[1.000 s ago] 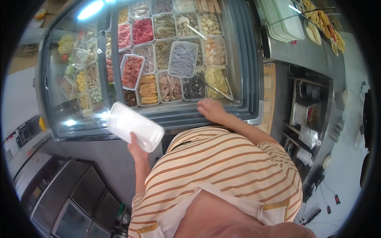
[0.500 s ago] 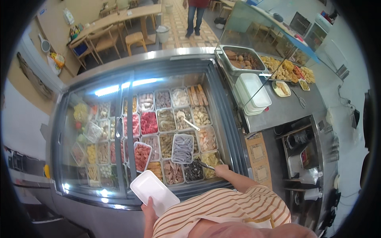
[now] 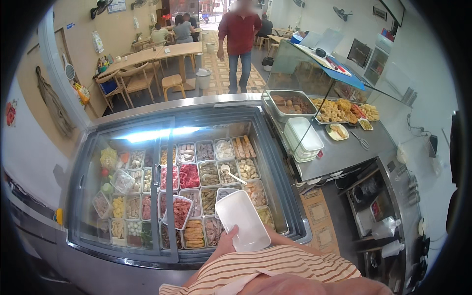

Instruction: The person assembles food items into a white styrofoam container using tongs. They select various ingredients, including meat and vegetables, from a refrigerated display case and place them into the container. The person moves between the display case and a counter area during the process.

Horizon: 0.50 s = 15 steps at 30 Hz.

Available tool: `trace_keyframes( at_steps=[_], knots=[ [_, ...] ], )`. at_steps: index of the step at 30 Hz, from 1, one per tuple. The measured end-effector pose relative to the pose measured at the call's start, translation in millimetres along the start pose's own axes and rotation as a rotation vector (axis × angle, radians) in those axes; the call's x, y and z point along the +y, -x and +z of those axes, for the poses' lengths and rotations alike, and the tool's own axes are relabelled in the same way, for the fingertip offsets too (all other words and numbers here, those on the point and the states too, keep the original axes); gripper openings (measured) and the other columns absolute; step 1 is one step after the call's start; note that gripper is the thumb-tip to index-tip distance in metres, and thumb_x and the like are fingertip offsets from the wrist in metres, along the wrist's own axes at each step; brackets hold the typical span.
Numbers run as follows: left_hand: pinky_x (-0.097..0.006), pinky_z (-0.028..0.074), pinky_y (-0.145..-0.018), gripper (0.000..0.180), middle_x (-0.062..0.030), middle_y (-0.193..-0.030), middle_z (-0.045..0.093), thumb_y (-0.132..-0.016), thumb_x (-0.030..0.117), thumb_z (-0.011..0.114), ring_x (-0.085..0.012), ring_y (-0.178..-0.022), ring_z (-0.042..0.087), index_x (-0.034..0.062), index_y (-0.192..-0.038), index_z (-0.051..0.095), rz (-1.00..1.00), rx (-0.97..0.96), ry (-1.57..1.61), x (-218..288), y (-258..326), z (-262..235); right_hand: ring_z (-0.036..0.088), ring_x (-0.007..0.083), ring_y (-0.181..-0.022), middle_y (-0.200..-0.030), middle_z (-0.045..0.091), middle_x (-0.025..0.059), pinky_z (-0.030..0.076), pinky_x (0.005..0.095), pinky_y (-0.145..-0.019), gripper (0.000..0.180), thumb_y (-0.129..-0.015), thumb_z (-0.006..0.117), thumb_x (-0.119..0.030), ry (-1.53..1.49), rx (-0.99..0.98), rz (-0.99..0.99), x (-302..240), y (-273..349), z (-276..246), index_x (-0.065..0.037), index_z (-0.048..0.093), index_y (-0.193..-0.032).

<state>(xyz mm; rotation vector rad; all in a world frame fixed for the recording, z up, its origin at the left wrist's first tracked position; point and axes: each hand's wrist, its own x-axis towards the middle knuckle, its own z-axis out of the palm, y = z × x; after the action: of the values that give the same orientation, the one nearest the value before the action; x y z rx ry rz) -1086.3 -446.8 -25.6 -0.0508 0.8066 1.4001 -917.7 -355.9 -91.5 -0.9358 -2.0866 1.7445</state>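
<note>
My left hand (image 3: 230,239) grips the lower left edge of a white rectangular tray (image 3: 244,219), which is tilted and shows a bare inside. Only the forearm (image 3: 282,239) of my right arm shows beside the tray; the hand and anything in it are hidden behind it. Below the tray lies an open-topped glass display case (image 3: 301,216) with rows of food containers. One holds sliced sausage-like pieces (image 3: 193,233), another pink strips of meat (image 3: 213,229). A tub of red meat (image 3: 178,212) sits on top of other containers. The tray covers much of a tub of greyish pieces (image 3: 223,193).
A white-handled ladle (image 3: 233,174) rests in the case, whose sliding glass (image 3: 130,196) covers its left side. At right are stacked white trays (image 3: 303,137), a metal pan of brown food (image 3: 290,104), fried food (image 3: 339,110) and tongs (image 3: 361,141). A person (image 3: 240,44) stands beyond the counter.
The white tray has moved right and up over the containers, covering my right hand, which held tongs in a front container. The view has tilted up; the person beyond the counter is nearer.
</note>
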Motion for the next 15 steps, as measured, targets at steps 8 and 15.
trace_keyframes(
  at_steps=[8,15],
  knots=[
    [-0.042,0.046,-0.088,0.034,-0.0114,-0.111,0.054,-0.088,0.012,0.054,-0.0256,-0.101,0.055,0.0009,-0.119,0.044,0.251,-0.087,0.109,-6,3,-1,0.060,0.0275,-0.073,-0.077,0.062,0.0146,0.046,0.0372,-0.066,0.035,-0.083,0.056,-0.032,-0.649,0.114,0.293,-38,-22,35,-0.005,0.058,-0.105],
    [-0.043,0.043,-0.092,0.036,-0.0120,-0.116,0.052,-0.090,0.012,0.051,-0.0279,-0.106,0.052,0.0021,-0.123,0.041,0.197,-0.140,0.120,-15,1,0,0.059,0.0261,-0.070,-0.075,0.061,0.0137,0.046,0.0363,-0.064,0.034,-0.083,0.057,-0.029,-0.759,0.152,0.343,-37,-18,33,-0.003,0.056,-0.104]
  ],
)
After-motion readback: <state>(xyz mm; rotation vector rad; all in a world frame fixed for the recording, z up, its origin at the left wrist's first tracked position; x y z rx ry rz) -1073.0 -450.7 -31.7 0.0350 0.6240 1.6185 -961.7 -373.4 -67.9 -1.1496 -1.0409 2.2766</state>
